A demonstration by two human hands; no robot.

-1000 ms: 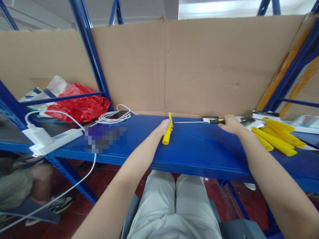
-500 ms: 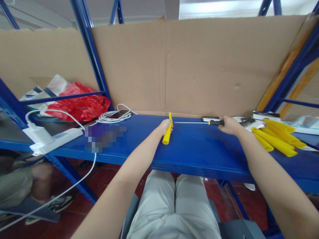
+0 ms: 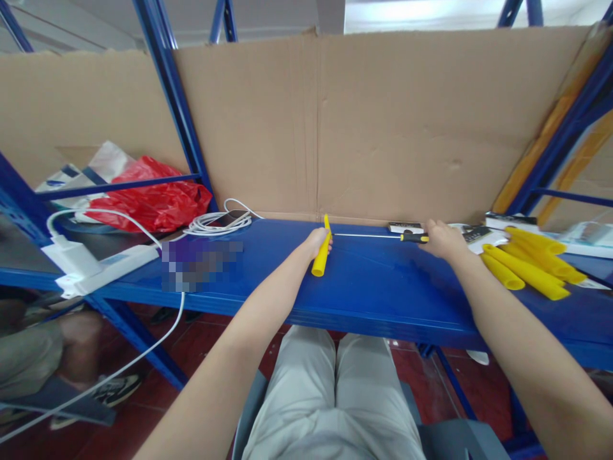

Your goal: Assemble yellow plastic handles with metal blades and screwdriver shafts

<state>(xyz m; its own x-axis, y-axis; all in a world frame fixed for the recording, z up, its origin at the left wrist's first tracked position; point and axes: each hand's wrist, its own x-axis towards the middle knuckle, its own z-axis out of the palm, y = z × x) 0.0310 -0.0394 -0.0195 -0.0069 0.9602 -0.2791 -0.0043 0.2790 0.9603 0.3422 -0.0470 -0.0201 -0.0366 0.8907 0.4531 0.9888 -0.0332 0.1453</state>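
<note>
My left hand (image 3: pixel 318 241) is closed around a yellow plastic tube (image 3: pixel 321 259), whose wide open end points toward me and whose narrow end points to the back. In my right hand (image 3: pixel 441 239) is a long-shafted screwdriver (image 3: pixel 412 238) with a black and yellow handle. Its thin metal shaft lies level and runs left to the side of the tube, by my left fingers. Whether the tip is inside the tube or only touching it, I cannot tell. Several more yellow tubes (image 3: pixel 524 271) lie in a pile to the right of my right forearm.
All this is on a blue metal shelf (image 3: pixel 373 294), backed by a cardboard sheet (image 3: pixel 383 128). Leftward are a coiled white cable (image 3: pixel 204 225), a phone (image 3: pixel 230 219), a red plastic bag (image 3: pixel 153 198) and a power strip (image 3: pixel 122 268). Small boxes (image 3: pixel 405 227) stand at the back right. Another person's leg (image 3: pixel 81 335) shows lower left.
My right hand has shifted slightly on the screwdriver's handle, its fingers sitting a little differently. The tube and my left hand stay in place; the whole view has moved very slightly.
</note>
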